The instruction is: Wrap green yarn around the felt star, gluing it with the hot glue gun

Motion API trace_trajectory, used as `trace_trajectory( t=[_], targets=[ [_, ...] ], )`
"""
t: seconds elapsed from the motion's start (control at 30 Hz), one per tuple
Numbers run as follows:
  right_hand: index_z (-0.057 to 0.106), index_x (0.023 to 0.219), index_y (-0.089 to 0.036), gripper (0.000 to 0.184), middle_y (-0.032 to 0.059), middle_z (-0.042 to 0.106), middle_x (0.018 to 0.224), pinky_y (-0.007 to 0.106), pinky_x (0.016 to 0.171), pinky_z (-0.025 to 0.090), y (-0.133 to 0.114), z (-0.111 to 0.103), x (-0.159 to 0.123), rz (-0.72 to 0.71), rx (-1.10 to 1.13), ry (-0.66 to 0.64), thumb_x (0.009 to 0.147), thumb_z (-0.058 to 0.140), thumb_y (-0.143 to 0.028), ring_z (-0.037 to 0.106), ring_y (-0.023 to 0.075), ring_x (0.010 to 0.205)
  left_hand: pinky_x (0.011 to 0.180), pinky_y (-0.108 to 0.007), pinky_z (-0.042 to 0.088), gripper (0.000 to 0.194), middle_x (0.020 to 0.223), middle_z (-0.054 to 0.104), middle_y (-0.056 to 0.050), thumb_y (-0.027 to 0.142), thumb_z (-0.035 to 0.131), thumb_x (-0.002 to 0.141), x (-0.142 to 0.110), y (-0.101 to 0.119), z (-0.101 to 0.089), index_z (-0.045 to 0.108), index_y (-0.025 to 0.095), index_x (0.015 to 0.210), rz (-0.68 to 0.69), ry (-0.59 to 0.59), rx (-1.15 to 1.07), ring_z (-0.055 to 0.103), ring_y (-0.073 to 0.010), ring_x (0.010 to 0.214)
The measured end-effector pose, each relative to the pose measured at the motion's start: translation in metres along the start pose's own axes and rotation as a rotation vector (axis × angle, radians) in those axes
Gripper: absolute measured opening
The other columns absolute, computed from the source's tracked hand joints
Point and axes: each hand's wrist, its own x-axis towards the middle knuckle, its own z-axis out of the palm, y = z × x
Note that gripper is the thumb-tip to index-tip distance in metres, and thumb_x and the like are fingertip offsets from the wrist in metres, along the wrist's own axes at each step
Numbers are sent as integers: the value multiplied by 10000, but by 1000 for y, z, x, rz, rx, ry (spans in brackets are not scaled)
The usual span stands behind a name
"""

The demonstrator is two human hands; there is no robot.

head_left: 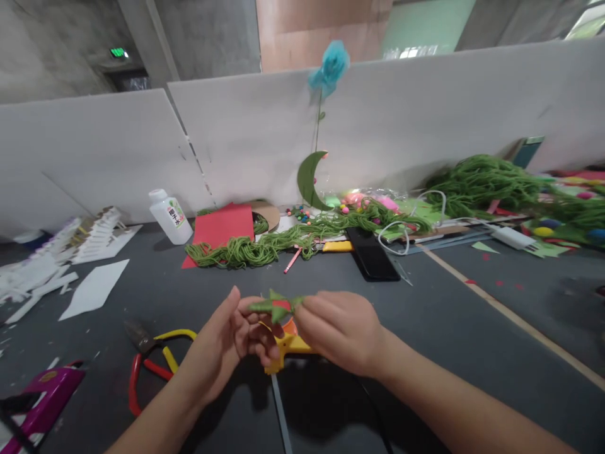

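A small green pointed piece with a red middle [280,305], star-like in outline, is held up over the dark table. My right hand [343,328] pinches its right end, fingers closed and knuckles up. My left hand [239,334] is beside its left tip, palm turned inward, thumb raised and fingers loosely bent; whether it touches the tip I cannot tell. Beneath both hands lies a yellow tool with an orange part [290,345], perhaps a glue gun, partly hidden by the fingers. Pliers with red and yellow handles [149,347] lie left of my left forearm.
Green yarn [241,251] stretches along the back, beside red sheets [224,224], a white bottle [171,217] and a black phone [373,255]. A green crescent [309,180] stands against the white partition [401,120]. A purple tool [50,397] sits at lower left.
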Motion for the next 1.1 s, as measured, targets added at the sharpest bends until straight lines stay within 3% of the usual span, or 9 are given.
trace_trajectory(
  t=[0.07,0.13,0.33,0.47,0.57,0.7,0.9,1.1],
  targets=[
    [636,818,-153,203,54,639,690,279,472,268,-1,-1,-4,-359,-306,17,859,438,-155,473,135,567,523,-262,456,418,632,635,-71,480,460,824,-5,0,3,655,111,801,83,-51,25,590,-167,551],
    [642,832,-140,224,67,660,714,278,459,291,-3,-2,-5,-523,-472,42,875,423,-157,505,137,580,529,-256,457,303,630,633,-58,402,527,804,-9,0,4,648,125,833,128,-65,69,586,-162,561],
    [650,786,-122,205,47,668,706,252,407,289,-8,0,-1,-630,-504,116,850,458,-155,507,111,543,454,-209,431,169,623,580,-19,274,556,783,-10,7,-1,632,128,746,-19,-77,123,545,-119,513],
    [670,809,-117,167,39,677,702,246,386,280,-8,2,2,-675,-498,112,805,508,-158,489,109,512,438,-179,413,155,577,543,11,266,622,750,-5,5,-7,632,139,661,-88,43,62,508,-96,515],
    [681,821,-120,156,44,686,733,247,392,289,-8,5,2,-704,-493,105,786,539,-173,482,105,504,452,-172,404,134,554,542,16,266,660,724,-2,1,-10,657,136,694,-147,44,26,507,-87,503],
    [673,843,-127,146,42,690,764,250,399,294,-9,8,0,-701,-474,105,793,546,-179,474,102,505,435,-163,380,84,516,541,20,201,667,717,-1,-2,-10,644,122,699,-185,-21,26,483,-64,439],
    [616,897,-118,165,7,615,639,261,442,291,4,9,-4,-387,-431,97,880,454,-141,435,100,492,558,-199,466,84,666,611,1,218,648,760,0,0,-7,618,144,787,-29,121,69,548,-78,545],
    [617,865,-133,176,16,568,622,240,506,317,7,14,-4,-250,-333,57,887,442,-136,460,113,548,530,-145,416,75,619,587,38,214,645,764,1,0,-7,589,166,751,83,188,121,522,-57,548]
  ],
)
